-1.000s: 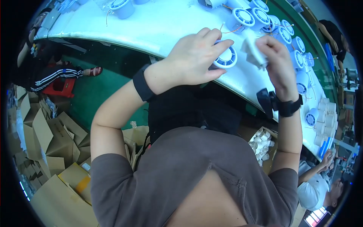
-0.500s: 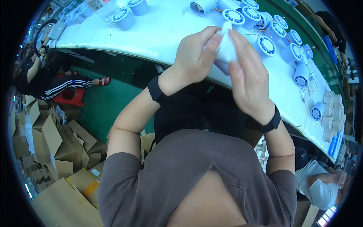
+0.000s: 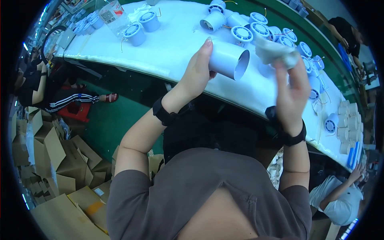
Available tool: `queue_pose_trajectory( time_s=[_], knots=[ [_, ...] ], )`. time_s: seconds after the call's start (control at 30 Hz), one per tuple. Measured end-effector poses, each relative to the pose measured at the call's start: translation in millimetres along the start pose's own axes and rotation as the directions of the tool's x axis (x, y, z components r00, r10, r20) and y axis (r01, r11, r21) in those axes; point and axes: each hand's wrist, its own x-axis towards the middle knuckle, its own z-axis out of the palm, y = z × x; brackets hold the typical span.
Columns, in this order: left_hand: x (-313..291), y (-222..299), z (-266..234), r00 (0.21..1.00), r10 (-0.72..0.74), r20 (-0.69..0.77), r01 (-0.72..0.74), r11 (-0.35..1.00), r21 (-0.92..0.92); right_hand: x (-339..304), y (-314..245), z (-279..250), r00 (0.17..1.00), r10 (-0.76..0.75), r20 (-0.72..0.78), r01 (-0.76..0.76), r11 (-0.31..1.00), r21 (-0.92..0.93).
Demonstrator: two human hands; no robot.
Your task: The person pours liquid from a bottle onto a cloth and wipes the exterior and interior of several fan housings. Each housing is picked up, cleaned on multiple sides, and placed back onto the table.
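Observation:
My left hand (image 3: 197, 69) grips a white cylindrical fan housing (image 3: 227, 59) by its left end, over the near side of the table. The tube lies sideways, its hollow end turned to the right. In my right hand (image 3: 293, 86), pinched between the fingertips, is a crumpled white cloth (image 3: 276, 52), smeared by motion and held apart from the housing. Behind the cloth stand several similar round fans (image 3: 242, 34) with slotted tops and thin wires. A dark band circles each of my wrists.
The white-covered table (image 3: 172, 40) curves across the front. More fans (image 3: 135, 34) and a clear plastic bag (image 3: 114, 17) lie at its left; stacked white rings (image 3: 348, 124) stand far right. Cardboard boxes (image 3: 72, 156) crowd the floor at left. Other people sit at both sides.
My hands have come apart. The cloth, earlier over the housing between both hands, has moved right with my right hand. The housing now shows in my left hand.

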Motion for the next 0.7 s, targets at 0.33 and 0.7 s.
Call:
queue_pose_trajectory(
  time_s=[0.33, 0.7],
  knots=[
    [-8.6, 14.1, 5.9, 0.939, -0.308, 0.152, 0.329, 0.934, -0.142, 15.4, -9.7, 2.6, 0.815, -0.391, 0.428, 0.540, 0.779, -0.318],
    [-0.5, 9.5, -3.2, 0.519, 0.840, 0.160, -0.765, 0.372, 0.526, -3.3, 0.2, 16.2, 0.831, 0.366, 0.418, -0.518, 0.782, 0.346]
  ],
)
